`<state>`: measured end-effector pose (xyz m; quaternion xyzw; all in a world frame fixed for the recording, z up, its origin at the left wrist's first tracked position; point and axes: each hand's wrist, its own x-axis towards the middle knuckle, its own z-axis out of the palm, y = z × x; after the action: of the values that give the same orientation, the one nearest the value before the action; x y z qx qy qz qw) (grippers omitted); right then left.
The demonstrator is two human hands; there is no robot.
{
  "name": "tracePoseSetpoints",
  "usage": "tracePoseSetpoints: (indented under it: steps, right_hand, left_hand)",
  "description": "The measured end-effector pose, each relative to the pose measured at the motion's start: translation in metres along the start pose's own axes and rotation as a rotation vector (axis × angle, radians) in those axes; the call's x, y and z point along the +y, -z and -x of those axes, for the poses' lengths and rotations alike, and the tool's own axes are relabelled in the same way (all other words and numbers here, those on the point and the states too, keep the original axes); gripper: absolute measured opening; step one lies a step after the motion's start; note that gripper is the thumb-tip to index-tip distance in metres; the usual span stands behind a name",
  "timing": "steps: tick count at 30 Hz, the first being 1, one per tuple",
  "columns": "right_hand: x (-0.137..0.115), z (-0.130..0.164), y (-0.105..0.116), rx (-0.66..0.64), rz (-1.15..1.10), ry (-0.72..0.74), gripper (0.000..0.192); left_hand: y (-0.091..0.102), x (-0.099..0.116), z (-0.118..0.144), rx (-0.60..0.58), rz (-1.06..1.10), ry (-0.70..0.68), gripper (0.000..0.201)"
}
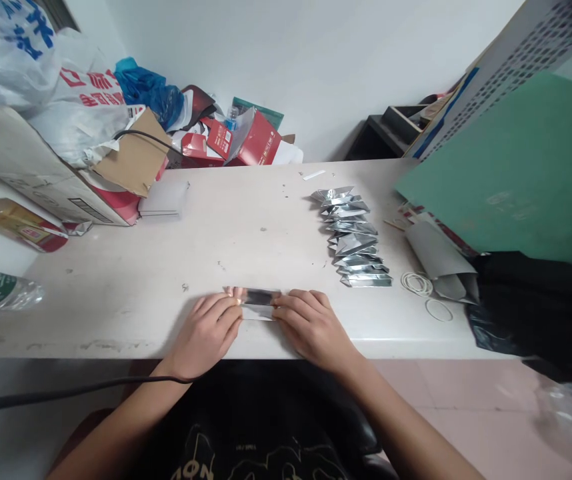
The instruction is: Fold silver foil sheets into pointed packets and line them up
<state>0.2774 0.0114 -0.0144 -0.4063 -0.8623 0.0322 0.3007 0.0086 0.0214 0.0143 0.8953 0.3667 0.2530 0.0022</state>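
Observation:
Near the front edge of the white table [206,233], a small strip of silver foil paper [261,297] lies between my hands, its shiny side dark with reflections and a paler band along the near edge. My left hand [211,330] pinches its left end, fingers closed. At the other end, my right hand [311,327] has its fingers closed on the paper as well. The fingertips hide both ends of the strip. Off to the right, a column of folded silver foil pieces [353,240] overlaps on the tabletop.
Rubber bands [417,285] and a rolled grey card [439,257] lie at right, beside a green board [511,173] and a black bag [516,307]. On the left are a stack of pale paper [165,200], a cardboard box [51,173] and bottles [1,288]. A black cable [91,385] crosses my left forearm.

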Motion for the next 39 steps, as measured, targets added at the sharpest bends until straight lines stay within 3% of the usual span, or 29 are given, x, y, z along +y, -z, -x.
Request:
tracePoseSetpoints:
  steps: [4,12,20,26,31,36,39]
  right_hand:
    - [-0.002,0.0,0.007,-0.056,-0.126,-0.04,0.02]
    - [-0.005,0.006,0.016,-0.162,-0.098,-0.091,0.016]
    - [-0.001,0.008,0.011,-0.088,-0.112,-0.125,0.018]
    - [-0.005,0.007,0.005,-0.025,-0.161,-0.272,0.017]
    - [-0.009,0.004,-0.002,0.025,-0.13,-0.376,0.018]
    - [-0.01,0.002,-0.002,0.051,-0.143,-0.4,0.018]
    - [-0.006,0.004,0.003,0.002,-0.175,-0.363,0.016]
  left_hand:
    - [0.0,-0.004,0.004,0.016,0.075,0.014,0.02]
    - [0.011,-0.014,0.007,-0.133,0.106,-0.048,0.014]
    - [0.005,-0.019,0.014,-0.057,0.246,0.0,0.018]
    - [0.0,-0.012,0.014,0.026,0.305,0.145,0.013]
    - [-0.002,-0.01,0.01,0.1,0.28,0.182,0.008]
    - [0.001,-0.01,0.001,0.012,0.275,0.149,0.011]
    - [0.005,-0.011,-0.004,-0.053,0.282,0.129,0.011]
